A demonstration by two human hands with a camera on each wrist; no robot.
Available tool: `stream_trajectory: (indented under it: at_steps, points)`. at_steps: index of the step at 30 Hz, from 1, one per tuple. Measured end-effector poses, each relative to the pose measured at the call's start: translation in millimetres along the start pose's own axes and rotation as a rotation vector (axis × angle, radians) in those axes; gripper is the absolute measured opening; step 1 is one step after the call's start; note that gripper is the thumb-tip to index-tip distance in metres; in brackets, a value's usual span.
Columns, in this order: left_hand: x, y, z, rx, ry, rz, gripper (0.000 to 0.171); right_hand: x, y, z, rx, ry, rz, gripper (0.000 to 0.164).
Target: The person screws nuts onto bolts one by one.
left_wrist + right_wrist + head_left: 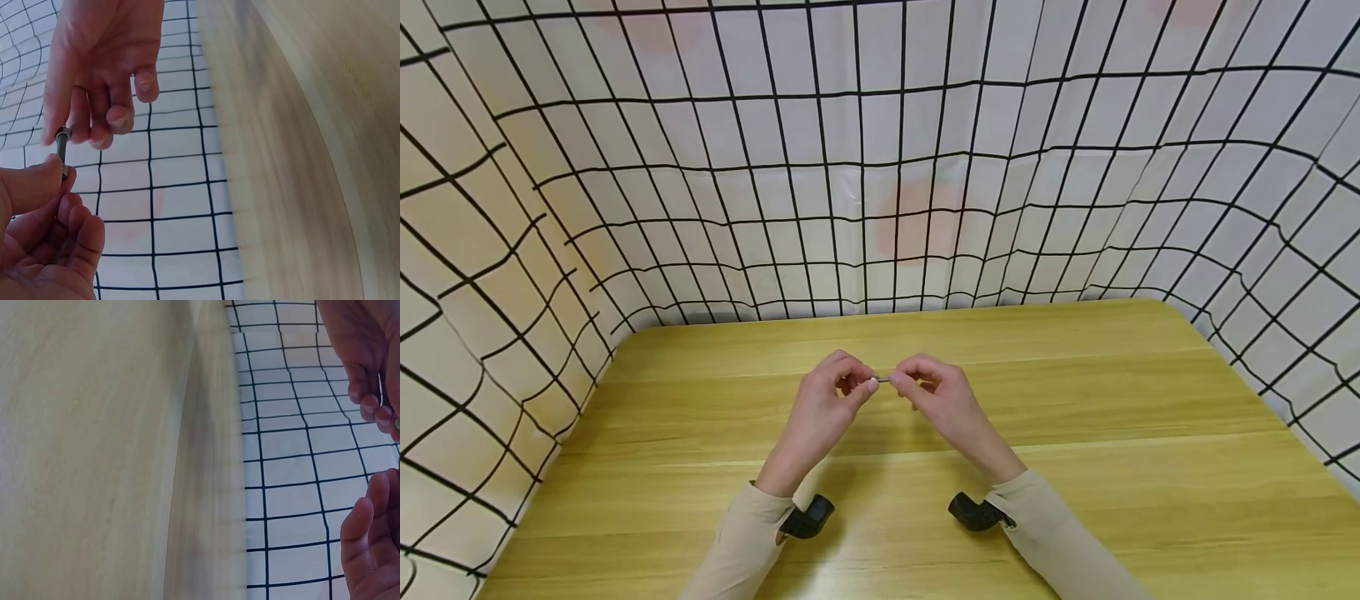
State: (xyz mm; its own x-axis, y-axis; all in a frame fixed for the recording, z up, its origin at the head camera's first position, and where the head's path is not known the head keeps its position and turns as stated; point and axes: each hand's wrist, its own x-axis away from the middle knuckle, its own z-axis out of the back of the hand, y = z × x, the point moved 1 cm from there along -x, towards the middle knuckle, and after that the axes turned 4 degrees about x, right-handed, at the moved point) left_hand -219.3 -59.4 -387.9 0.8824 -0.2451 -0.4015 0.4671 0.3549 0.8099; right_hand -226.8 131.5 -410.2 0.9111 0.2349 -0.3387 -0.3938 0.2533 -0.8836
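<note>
Between the two hands, above the table, is a small metal bolt with a thin dark shaft and a wider piece at each end. The left hand pinches one end between thumb and fingertip. At the other end, the right hand grips with its thumb and forefinger. In the left wrist view a nut-like collar sits by the right hand's fingertips; whether it is a nut or the bolt's head I cannot tell. The right wrist view shows only parts of both hands, and the bolt is mostly out of frame.
A wooden table lies under the hands. White sheeting with a black grid rises behind it and along both sides. A black wrist device is on the left forearm, and another device is on the right.
</note>
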Motion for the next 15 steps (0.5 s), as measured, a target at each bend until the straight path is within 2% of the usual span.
stream_trajectory:
  at_steps: [9, 15]
  points:
    - [-0.3, 1.3, 0.0, -0.003, 0.013, -0.003, 0.005, -0.8, 2.8, 1.1, 0.0, 0.001, -0.022, 0.027]
    - [-0.9, 0.0, 1.2, 0.01, 0.016, 0.0, 0.005, 1.0, -11.7, 4.2, 0.017, -0.027, 0.063, 0.025]
